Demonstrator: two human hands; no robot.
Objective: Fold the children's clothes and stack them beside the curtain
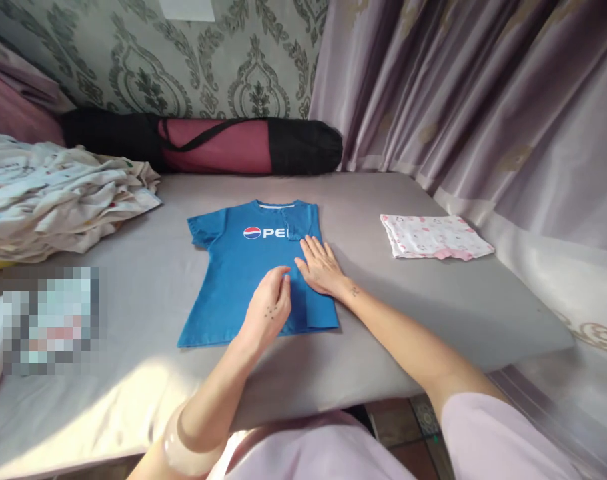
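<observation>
A blue T-shirt [228, 287] with a round red, white and blue logo and partly covered white letters lies spread on the bed. Its right side is folded inward, and the sleeve on that side lies over the lettering. My right hand [321, 265] rests flat on this folded strip, fingers stretched toward the collar. Over the lower middle of the shirt is my left hand [271, 300], its fingers loosely curled with nothing seen in them. Its fingertips are partly hidden, and a dark shadow falls on the cloth beside it.
A folded white and pink patterned garment [436, 237] lies at the right. Crumpled pale clothes [58, 193] are heaped at the left, behind a blurred-out object [58, 320]. A black and maroon long bag [218, 147] lies along the wall; a curtain [433, 87] hangs at the right.
</observation>
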